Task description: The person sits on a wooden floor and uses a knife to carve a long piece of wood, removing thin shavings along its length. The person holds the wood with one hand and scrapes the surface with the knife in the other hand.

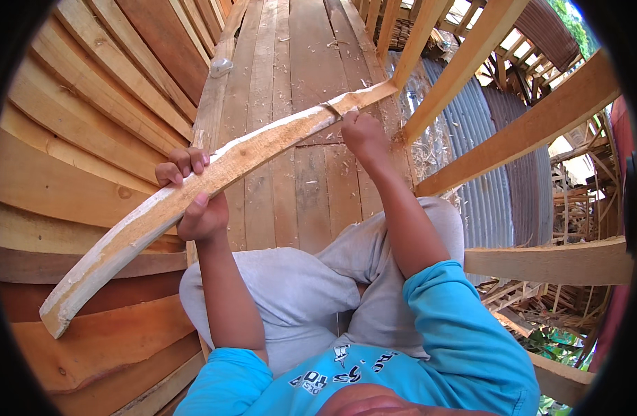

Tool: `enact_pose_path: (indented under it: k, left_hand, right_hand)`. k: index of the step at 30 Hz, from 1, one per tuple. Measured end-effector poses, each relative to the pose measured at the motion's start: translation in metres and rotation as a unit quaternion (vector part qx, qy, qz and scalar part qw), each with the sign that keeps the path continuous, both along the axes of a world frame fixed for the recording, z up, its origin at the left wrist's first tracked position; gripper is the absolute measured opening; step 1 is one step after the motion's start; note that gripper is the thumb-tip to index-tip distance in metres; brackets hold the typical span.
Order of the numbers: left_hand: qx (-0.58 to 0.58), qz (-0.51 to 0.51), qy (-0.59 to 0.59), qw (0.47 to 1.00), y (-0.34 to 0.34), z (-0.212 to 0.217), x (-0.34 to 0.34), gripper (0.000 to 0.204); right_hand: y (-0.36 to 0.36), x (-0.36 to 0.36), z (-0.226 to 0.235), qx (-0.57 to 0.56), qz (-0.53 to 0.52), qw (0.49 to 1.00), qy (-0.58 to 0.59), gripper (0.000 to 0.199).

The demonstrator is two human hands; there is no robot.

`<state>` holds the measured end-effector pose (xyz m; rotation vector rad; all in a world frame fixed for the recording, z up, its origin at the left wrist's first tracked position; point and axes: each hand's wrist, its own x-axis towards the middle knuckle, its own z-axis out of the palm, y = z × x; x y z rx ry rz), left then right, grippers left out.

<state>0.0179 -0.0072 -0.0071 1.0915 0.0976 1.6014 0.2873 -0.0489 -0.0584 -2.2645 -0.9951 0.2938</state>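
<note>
The curved wooden slat (pixel 214 170) is held up in the air over the plank floor (pixel 311 55), not resting on it. Its long axis runs from the lower left, where the blunt butt end hangs out past the stacked boards (pixel 76 139) at the floor's left edge, up to the right, where the thin tip meets a slanted timber rail (pixel 429 28) at the floor's right edge.

The left hand (pixel 194 194) has its grip clamped around the slat near the middle of its length: fingers curl over the upper edge, the thumb presses from below. It is the nearer hand to the body and carries the piece.

The right hand (pixel 363 132) sits further along the same axis, up toward the tip, touching the slat's lower edge. Its grip is closed into a fist on a small blade-like tool (pixel 331 108), of which only a short dark part shows against the wood; what kind of tool it is cannot be told. The blade end points back down the slat toward the left hand, so the two hands stand in line along the grain with a bare stretch of pale, freshly cut edge between them.

Wood shavings (pixel 346 187) lie scattered on the floor below the right hand. The person's knees in grey trousers (pixel 291 284) are folded beneath the slat.
</note>
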Motion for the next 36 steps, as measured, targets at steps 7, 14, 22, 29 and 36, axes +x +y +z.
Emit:
enact_pose_path:
  k: [7,14,22,29,36]
  left_hand:
    - [0.003,-0.014,-0.027,1.0,-0.001,-0.006,-0.003,0.035]
    - [-0.105,0.035,-0.088,0.99,-0.007,0.004,0.006,0.033]
    - [-0.121,0.098,-0.098,0.983,-0.013,0.008,0.013,0.039]
    - [-0.055,0.035,-0.068,0.996,-0.003,0.0,0.002,0.043]
    - [-0.06,0.061,-0.07,0.994,-0.006,0.005,0.001,0.039]
  right_hand:
    - [0.001,0.02,-0.016,0.008,-0.014,0.999,0.051,0.058]
    - [-0.001,0.006,-0.015,0.033,0.015,0.999,-0.028,0.056]
    - [-0.016,-0.055,0.015,0.061,0.076,0.995,-0.022,0.053]
    - [-0.008,-0.046,-0.011,0.121,0.075,0.988,-0.053,0.05]
    - [-0.008,-0.034,-0.022,0.127,0.084,0.983,-0.102,0.051]
